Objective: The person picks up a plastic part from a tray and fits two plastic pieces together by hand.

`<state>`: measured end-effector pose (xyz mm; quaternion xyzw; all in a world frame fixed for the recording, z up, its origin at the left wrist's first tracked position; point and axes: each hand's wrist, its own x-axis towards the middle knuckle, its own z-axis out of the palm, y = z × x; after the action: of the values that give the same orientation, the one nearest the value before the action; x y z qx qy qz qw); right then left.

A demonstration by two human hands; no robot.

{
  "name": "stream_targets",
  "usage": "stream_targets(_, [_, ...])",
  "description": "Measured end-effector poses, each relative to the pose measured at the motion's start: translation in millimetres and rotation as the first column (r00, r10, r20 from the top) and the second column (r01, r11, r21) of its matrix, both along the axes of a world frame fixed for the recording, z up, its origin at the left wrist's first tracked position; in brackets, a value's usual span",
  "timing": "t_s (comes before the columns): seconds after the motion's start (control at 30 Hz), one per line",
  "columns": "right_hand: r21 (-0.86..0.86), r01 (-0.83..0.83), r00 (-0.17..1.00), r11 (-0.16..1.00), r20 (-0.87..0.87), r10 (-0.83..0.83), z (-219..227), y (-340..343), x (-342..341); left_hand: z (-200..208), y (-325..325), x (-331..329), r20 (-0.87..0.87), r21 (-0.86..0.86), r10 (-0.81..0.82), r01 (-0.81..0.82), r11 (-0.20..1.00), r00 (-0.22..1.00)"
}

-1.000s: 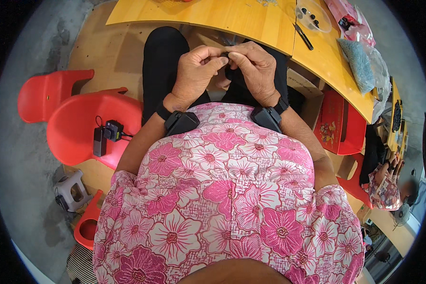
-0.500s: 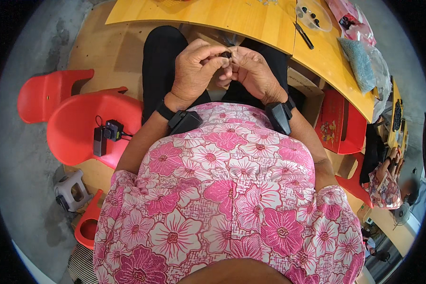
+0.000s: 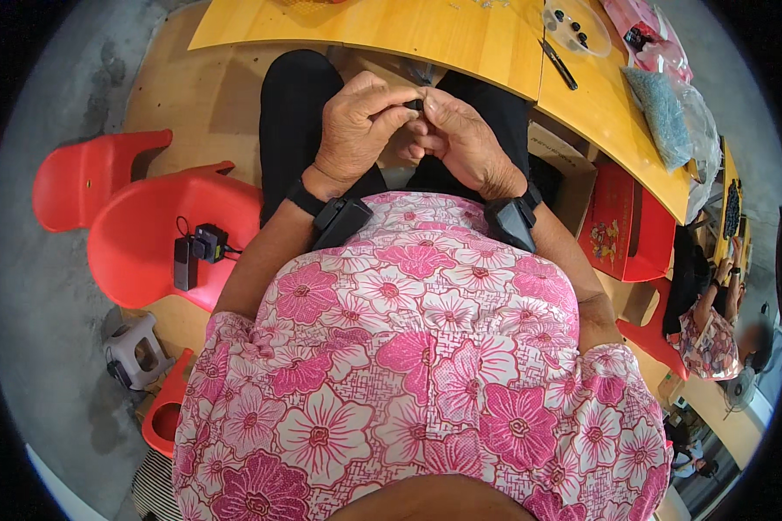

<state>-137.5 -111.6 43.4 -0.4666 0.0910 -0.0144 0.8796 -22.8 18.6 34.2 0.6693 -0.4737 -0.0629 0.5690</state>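
Between my fingertips, just off the table's near edge and above my lap, is a small black piece (image 3: pixel 414 104). My left hand (image 3: pixel 361 122) pinches it between thumb and index finger. Meeting it from the other side, my right hand (image 3: pixel 463 130) is closed at the thumb and index finger, with its other fingers curled under. The piece is mostly covered by the fingers, so its exact kind does not show. Each wrist wears a black strap with a dark box.
The yellow table (image 3: pixel 460 52) carries a clear tray (image 3: pixel 595 39) with black round pieces, a black pen-like tool (image 3: pixel 559 65) and a bag of bluish pellets (image 3: pixel 659 117). Red chairs (image 3: pixel 174 230) stand at left. A red box (image 3: pixel 626 221) sits under the table; another person (image 3: pixel 708 334) works far right.
My fingers have shifted slightly around the small black piece, and my right hand's lower fingers curl differently. Both hands stay in nearly the same place. The other person's arms at far right have moved.
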Motion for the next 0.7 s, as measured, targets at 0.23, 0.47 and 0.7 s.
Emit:
stream_targets(0.23, [-0.44, 0.039, 0.999, 0.897, 0.015, -0.036, -4.7, -9.5, -1.1, -17.8, -6.2, 2.6, -0.148, -0.009, -0.065, 0.065, 0.998, 0.987])
stream_targets(0.47, [-0.871, 0.266, 0.959, 0.413, 0.284, -0.02, -10.6, -10.5, 5.4, -1.1, -6.0, -7.2, -0.628, -0.046, -0.29, 0.337, 0.94, 0.722])
stream_targets(0.7, [-0.888, 0.275, 0.956, 0.368, 0.294, -0.003, -11.3, -8.1, 4.9, -6.1, -5.6, -9.8, -0.492, 0.02, -0.233, 0.279, 0.96, 0.839])
